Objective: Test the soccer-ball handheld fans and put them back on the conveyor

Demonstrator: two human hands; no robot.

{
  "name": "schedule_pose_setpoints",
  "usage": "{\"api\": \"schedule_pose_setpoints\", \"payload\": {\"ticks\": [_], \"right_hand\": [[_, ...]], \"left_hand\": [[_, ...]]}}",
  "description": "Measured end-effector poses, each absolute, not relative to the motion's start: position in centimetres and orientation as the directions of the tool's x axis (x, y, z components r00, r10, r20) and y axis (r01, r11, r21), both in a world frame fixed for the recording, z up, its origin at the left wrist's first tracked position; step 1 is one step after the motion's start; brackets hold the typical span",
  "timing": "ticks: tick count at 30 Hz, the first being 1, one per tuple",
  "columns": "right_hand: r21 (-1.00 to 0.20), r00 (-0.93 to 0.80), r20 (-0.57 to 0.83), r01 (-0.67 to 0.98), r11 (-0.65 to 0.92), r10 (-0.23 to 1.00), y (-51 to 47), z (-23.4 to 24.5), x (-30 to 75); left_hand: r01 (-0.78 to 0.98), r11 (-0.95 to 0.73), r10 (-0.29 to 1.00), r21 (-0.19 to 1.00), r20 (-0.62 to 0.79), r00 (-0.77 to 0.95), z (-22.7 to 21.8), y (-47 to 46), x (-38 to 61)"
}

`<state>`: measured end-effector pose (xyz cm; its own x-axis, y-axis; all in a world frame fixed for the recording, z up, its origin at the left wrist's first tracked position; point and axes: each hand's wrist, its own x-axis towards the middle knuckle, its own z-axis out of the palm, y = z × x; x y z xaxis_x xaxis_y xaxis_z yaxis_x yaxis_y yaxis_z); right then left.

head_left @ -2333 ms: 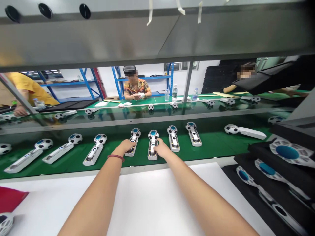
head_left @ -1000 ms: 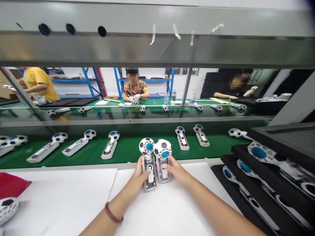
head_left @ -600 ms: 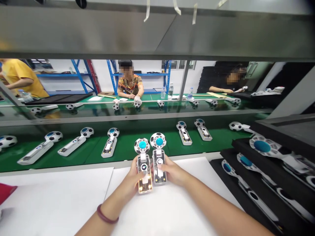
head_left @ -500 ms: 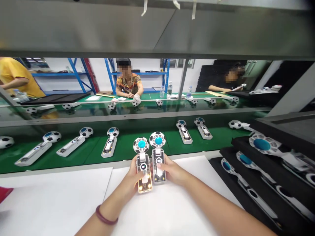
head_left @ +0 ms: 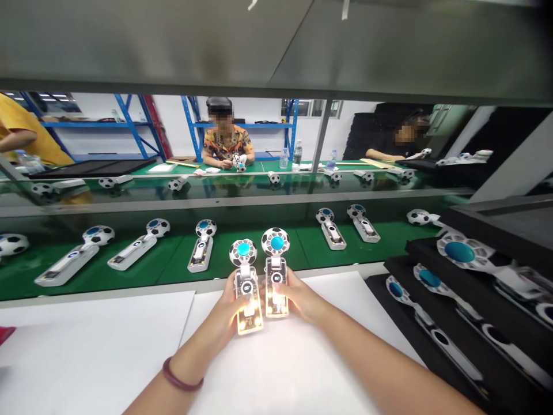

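Note:
My left hand point(head_left: 225, 314) is closed around a small handheld fan point(head_left: 245, 252) with a soccer-ball head and a turquoise centre. Its clear handle glows with warm lights, and the thumb lies on the handle front below a round lit display. Beside it, my right hand point(head_left: 302, 295) grips a second soccer-ball handheld fan point(head_left: 275, 242), thumb likewise on the handle. That handle also glows, and its round display is lit. Both fans are held upright, side by side, above a white sheet point(head_left: 302, 369). The fingers behind the handles are mostly hidden.
Several similar fans, one of them a leaning fan point(head_left: 201, 245), lie on the green belt point(head_left: 285, 259) ahead. Black foam trays point(head_left: 400, 268) with more fans are stacked at the right. A metal shelf point(head_left: 173, 52) hangs overhead. Across the line sits a person point(head_left: 227, 138).
The right-hand fan's handle lights and display have come on; the left one glows brighter. Fans on the near belt appear shifted right, those on the far belt left.

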<state>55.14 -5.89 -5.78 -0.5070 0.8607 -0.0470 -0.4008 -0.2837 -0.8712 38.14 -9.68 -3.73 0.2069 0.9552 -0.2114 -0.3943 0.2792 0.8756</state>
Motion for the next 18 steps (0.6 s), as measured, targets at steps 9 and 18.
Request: {"api": "schedule_pose_setpoints", "payload": {"ticks": [9,18], "right_hand": [[-0.868,-0.505,-0.053,-0.404,-0.290,0.862,-5.94,-5.77,55.14],[-0.825,-0.523,-0.081,-0.443,-0.352,0.849,-6.19,-5.26,55.35]], "left_hand": [[-0.370,0.272,0.956,0.888,-0.204,0.211,-3.68,-9.77,38.14],[-0.381,0.246,0.962,0.891,-0.175,0.211,-4.08,-9.65,38.07]]}}
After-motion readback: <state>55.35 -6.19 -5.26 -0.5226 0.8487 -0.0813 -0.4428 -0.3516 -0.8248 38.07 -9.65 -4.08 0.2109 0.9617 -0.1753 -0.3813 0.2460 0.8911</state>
